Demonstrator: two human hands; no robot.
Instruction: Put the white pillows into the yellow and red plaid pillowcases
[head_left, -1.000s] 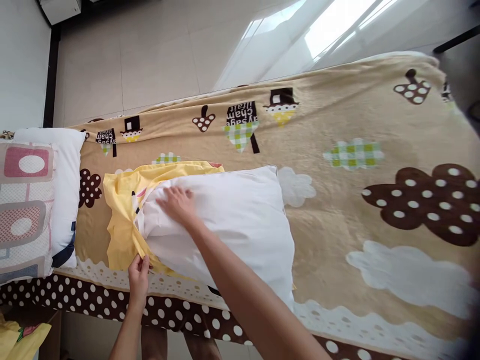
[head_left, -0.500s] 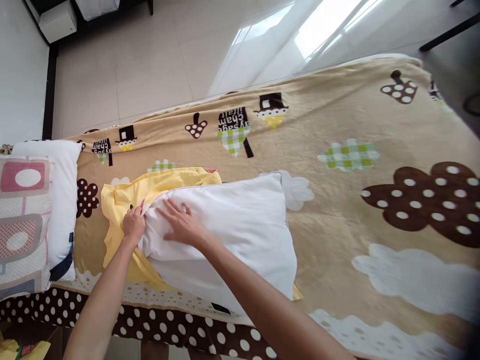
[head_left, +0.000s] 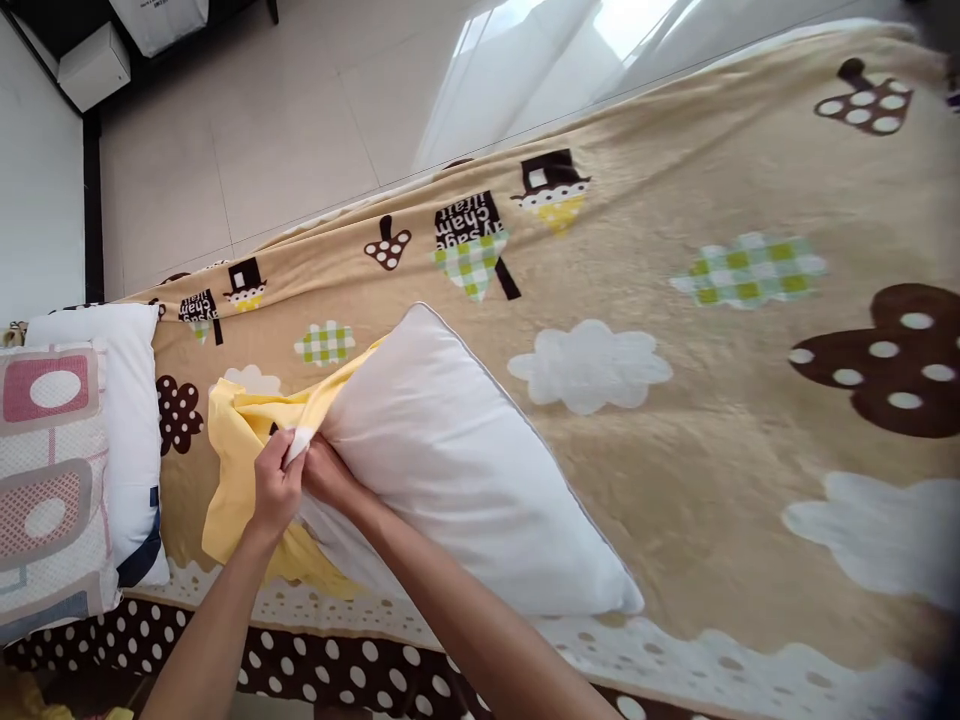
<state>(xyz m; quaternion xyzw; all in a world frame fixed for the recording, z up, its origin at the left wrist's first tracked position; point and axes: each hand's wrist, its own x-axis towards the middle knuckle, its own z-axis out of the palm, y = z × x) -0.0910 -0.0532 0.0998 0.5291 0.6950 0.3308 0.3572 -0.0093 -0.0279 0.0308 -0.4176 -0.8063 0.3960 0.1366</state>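
A white pillow (head_left: 465,480) lies slanted on the bed, its left end gathered to a narrow bunch. Rumpled yellow fabric, like a pillowcase (head_left: 232,470), spreads around and beneath that end. My left hand (head_left: 277,480) is closed on the white tip of the bunch, close against the yellow cloth. Touching it on the right, my right hand (head_left: 324,470) is closed around the pillow's gathered end. Its fingertips are hidden in the folds.
A tan patterned blanket (head_left: 720,400) covers the bed. Another white pillow (head_left: 135,420), with a patterned cover (head_left: 52,480) on it, rests at the left end. Tiled floor (head_left: 300,130) and a white box (head_left: 94,68) lie beyond the bed.
My right hand has gone from lying spread on the pillow to closing on its bunched end beside my left hand. The pillow has turned and its far corner has risen.
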